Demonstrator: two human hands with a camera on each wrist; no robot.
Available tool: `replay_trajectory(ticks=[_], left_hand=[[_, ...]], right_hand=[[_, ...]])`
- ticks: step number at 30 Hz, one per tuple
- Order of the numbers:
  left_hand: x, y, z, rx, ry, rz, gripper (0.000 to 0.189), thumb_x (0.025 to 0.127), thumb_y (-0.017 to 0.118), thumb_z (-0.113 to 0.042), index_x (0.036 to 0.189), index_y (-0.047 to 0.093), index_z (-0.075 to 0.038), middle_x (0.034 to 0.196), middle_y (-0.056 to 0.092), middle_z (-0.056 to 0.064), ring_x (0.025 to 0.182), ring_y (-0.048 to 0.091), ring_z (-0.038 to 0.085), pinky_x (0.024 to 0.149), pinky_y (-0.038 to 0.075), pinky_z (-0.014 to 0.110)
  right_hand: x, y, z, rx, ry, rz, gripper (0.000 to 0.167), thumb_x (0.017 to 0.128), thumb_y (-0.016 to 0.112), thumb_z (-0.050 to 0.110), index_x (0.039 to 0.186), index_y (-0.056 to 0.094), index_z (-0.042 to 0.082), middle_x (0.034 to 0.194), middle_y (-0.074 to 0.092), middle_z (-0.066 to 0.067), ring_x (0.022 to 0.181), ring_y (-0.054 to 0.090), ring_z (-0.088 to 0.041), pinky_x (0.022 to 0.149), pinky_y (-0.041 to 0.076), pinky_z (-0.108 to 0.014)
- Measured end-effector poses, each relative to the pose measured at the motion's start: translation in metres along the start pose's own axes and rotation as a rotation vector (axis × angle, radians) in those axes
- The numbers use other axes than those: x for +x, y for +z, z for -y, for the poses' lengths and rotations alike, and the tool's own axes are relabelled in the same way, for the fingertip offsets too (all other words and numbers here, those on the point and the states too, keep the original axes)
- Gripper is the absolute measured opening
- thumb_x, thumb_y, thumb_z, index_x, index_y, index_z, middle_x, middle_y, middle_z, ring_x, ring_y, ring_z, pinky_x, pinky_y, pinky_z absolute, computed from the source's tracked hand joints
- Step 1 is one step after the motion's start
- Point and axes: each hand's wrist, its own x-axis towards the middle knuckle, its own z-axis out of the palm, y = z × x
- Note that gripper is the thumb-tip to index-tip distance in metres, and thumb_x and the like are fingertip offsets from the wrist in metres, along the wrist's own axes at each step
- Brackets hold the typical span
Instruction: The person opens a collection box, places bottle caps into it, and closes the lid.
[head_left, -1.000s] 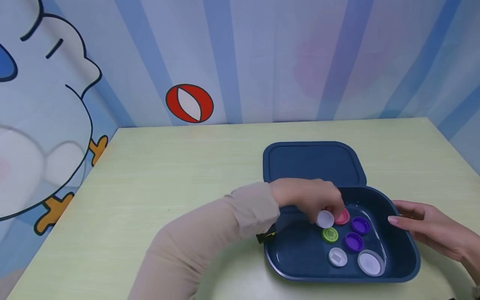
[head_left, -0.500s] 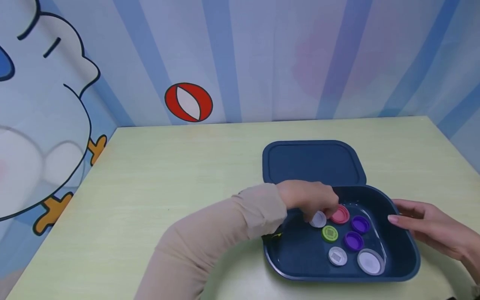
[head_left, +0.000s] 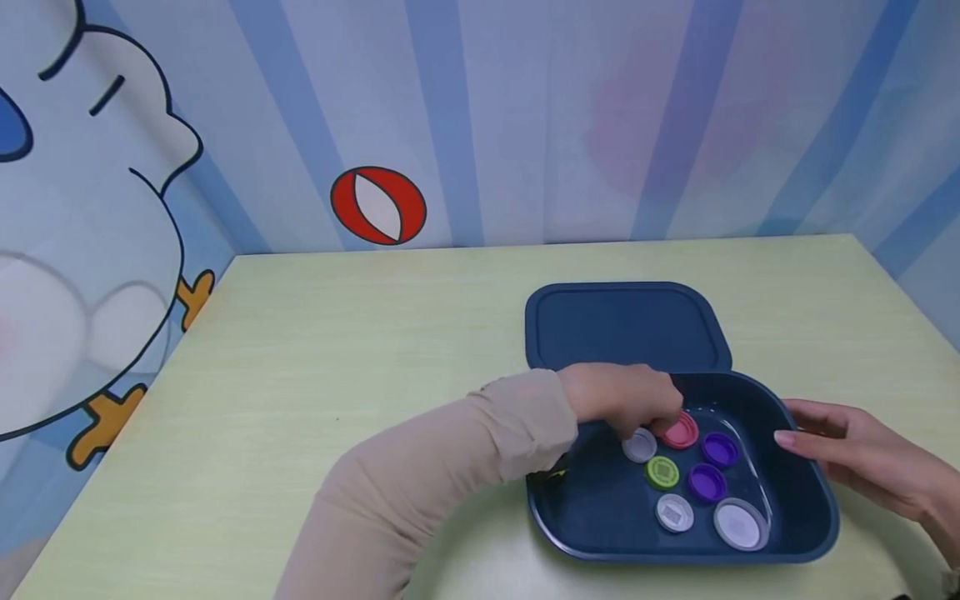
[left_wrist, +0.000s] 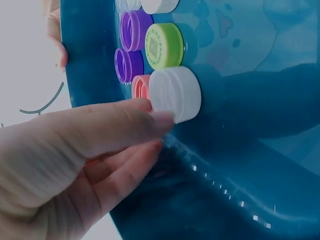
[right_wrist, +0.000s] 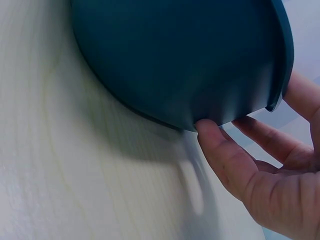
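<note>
A dark blue box point(head_left: 585, 533) contains several plastic caps. Inside it, my left hand point(head_left: 626, 398) reaches down to a white cap point(left_wrist: 176, 95) near the back wall. The left wrist view shows the thumb tip against this cap's edge and the other fingertips bent below the thumb. Beside the cap are a green cap point(left_wrist: 165, 46), a partly hidden pink cap point(head_left: 681, 431) and two purple caps point(head_left: 720, 450), point(head_left: 707, 483). My right hand point(head_left: 862, 450) holds the box's right end, thumb at the rim and fingers around the outside.
Toward the front of the box lie another white cap point(head_left: 675, 512) and a larger white-and-clear lid point(head_left: 741, 525). The blue box lid point(head_left: 626, 325) lies flat behind the box. The pale table point(head_left: 337, 350) ends at a printed curtain point(head_left: 510, 125).
The white cap at my left hand came down onto the box floor, moving left, then slightly right and forward. The green cap shifted a little. My right hand stayed in place.
</note>
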Motion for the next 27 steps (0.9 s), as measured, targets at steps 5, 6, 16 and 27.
replay_trajectory(ticks=[5, 6, 16, 27], left_hand=[[-0.012, -0.004, 0.003, -0.113, 0.042, -0.026, 0.028, 0.083, 0.068, -0.006, 0.110, 0.066, -0.016, 0.104, 0.058, -0.006, 0.091, 0.049, 0.008, 0.076, 0.042, 0.013], [-0.015, -0.005, 0.004, -0.134, 0.060, -0.033, 0.031, 0.083, 0.068, -0.005, 0.112, 0.065, -0.016, 0.106, 0.057, -0.006, 0.093, 0.049, 0.008, 0.077, 0.042, 0.012], [-0.046, -0.009, 0.020, -0.288, 0.290, -0.192, 0.033, 0.083, 0.068, -0.006, 0.116, 0.064, -0.008, 0.112, 0.060, 0.001, 0.095, 0.053, 0.007, 0.080, 0.040, 0.008], [-0.087, 0.010, 0.048, -0.462, 0.305, -0.402, 0.034, 0.083, 0.070, -0.008, 0.115, 0.062, -0.005, 0.112, 0.060, 0.005, 0.097, 0.055, 0.010, 0.084, 0.047, 0.020]], right_hand=[[0.000, 0.000, 0.001, -0.005, 0.011, -0.008, 0.065, 0.100, 0.043, 0.015, 0.140, 0.005, -0.018, 0.121, 0.052, 0.006, 0.099, 0.058, -0.004, 0.082, 0.052, -0.030], [0.001, 0.000, 0.001, -0.006, 0.012, -0.009, 0.064, 0.100, 0.043, 0.015, 0.140, 0.005, -0.018, 0.121, 0.052, 0.006, 0.099, 0.058, -0.004, 0.082, 0.052, -0.030], [0.001, -0.002, -0.001, 0.015, 0.005, 0.010, 0.065, 0.100, 0.042, 0.015, 0.140, 0.003, -0.018, 0.116, 0.052, 0.013, 0.098, 0.058, -0.004, 0.082, 0.052, -0.030], [0.001, 0.000, 0.000, 0.004, 0.016, 0.005, 0.066, 0.100, 0.042, 0.016, 0.139, 0.002, -0.018, 0.118, 0.053, 0.009, 0.097, 0.059, -0.007, 0.082, 0.052, -0.033]])
